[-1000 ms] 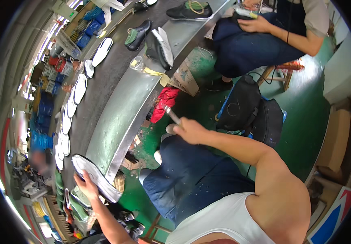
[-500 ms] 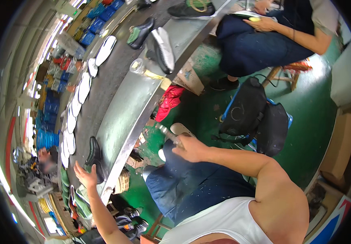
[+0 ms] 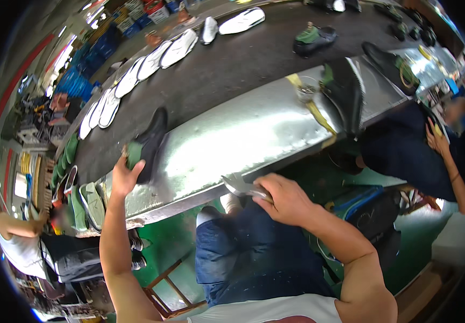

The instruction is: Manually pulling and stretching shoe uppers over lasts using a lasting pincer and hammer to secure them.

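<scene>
My left hand [image 3: 122, 175] grips the green last inside a black shoe [image 3: 149, 144] that stands on the near edge of a dark conveyor belt [image 3: 227, 64]. My right hand [image 3: 286, 199] is closed around the handle of a small metal hammer [image 3: 240, 185], its head pointing left, just below the shiny metal bench edge [image 3: 227, 145]. My knees in dark blue trousers [image 3: 243, 253] sit under the hammer.
Several white soles [image 3: 151, 59] and black shoes [image 3: 313, 37] lie on the belt. A black shoe [image 3: 348, 91] and a jar [image 3: 305, 91] stand on the bench at right. A seated person in blue [image 3: 431, 156] works at right, another person [image 3: 22, 242] at lower left.
The view has swung toward the belt. My left hand has reached up and taken hold of the black shoe. My right hand has come down toward my lap with the hammer.
</scene>
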{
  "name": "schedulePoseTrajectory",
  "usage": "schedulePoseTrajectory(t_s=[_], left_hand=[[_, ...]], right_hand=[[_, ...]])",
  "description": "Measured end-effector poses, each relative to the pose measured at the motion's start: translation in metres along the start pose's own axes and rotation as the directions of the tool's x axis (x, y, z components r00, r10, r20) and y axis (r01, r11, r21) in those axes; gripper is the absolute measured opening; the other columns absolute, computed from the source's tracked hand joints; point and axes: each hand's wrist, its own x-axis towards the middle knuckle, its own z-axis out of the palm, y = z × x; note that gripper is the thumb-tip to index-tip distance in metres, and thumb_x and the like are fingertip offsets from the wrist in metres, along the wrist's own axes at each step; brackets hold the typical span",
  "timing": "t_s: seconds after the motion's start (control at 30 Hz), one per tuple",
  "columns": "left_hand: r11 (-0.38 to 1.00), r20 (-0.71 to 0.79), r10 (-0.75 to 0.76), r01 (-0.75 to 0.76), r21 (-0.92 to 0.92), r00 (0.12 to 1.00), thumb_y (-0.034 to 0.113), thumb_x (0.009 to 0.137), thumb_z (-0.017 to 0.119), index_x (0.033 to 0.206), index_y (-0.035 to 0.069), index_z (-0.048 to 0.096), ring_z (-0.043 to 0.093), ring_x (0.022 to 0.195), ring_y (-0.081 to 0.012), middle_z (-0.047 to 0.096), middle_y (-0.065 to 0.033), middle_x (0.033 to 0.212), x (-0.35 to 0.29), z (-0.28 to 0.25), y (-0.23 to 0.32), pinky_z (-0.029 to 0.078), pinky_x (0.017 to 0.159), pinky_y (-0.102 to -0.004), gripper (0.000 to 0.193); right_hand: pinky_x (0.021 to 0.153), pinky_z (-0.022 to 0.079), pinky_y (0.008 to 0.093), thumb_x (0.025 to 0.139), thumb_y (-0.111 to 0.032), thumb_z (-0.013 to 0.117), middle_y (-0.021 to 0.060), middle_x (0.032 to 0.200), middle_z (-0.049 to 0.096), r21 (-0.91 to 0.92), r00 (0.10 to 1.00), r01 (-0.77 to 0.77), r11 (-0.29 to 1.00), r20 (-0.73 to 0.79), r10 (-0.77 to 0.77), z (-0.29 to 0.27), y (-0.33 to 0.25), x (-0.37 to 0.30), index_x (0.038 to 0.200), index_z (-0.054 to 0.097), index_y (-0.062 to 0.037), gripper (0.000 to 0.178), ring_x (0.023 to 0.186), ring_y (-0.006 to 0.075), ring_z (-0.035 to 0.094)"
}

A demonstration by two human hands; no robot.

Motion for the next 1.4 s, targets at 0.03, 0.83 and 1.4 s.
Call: schedulePoseTrajectory(t_s=[0.03, 0.83, 1.4], left_hand=[[1.0, -0.001, -0.018, 0.018, -0.01, 1.0, 0.034, 0.085, 0.076, 0.116, -0.004, 0.063, 0.069, 0.093, -0.0323, 0.071, -0.0225, 0.1, 0.018, 0.011, 0.005, 0.051, 0.085, -0.0392, 0.051], [0.952, -0.447, -0.273, 0.307, 0.003, 0.852, 0.046, 0.095, 0.057, 0.133, -0.006, 0.053, 0.042, 0.137, -0.0393, 0.05, -0.029, 0.139, 0.355, 0.152, -0.174, 0.035, 0.114, -0.0457, 0.065], [0.741, -0.439, -0.403, 0.568, 0.357, 0.803, 0.081, 0.078, 0.058, 0.131, -0.011, 0.055, 0.054, 0.128, -0.0376, 0.058, -0.0275, 0.134, 0.485, 0.093, -0.354, 0.041, 0.109, -0.0431, 0.106]], right_hand=[[0.073, 0.051, 0.0433, 0.087, -0.019, 0.072, 0.0176, 0.098, 0.062, -0.07, 0.995, 0.096, 0.993, 0.002, -0.096, 0.0, 0.002, 0.022, 0.113, 0.058, 0.0008, 0.035, 0.083, 0.0377, 0.062], [0.081, 0.045, 0.0443, 0.071, -0.012, 0.082, 0.0135, 0.103, 0.065, -0.457, 0.983, 0.185, 0.87, 0.077, -0.168, 0.023, 0.097, 0.254, 0.109, 0.06, -0.005, 0.045, 0.095, 0.0347, 0.06], [0.077, 0.049, 0.0441, 0.061, -0.015, 0.087, 0.0129, 0.102, 0.066, -0.471, 0.986, 0.153, 0.869, 0.136, -0.1, 0.024, 0.107, 0.269, 0.109, 0.063, -0.0035, 0.055, 0.09, 0.0318, 0.064]])
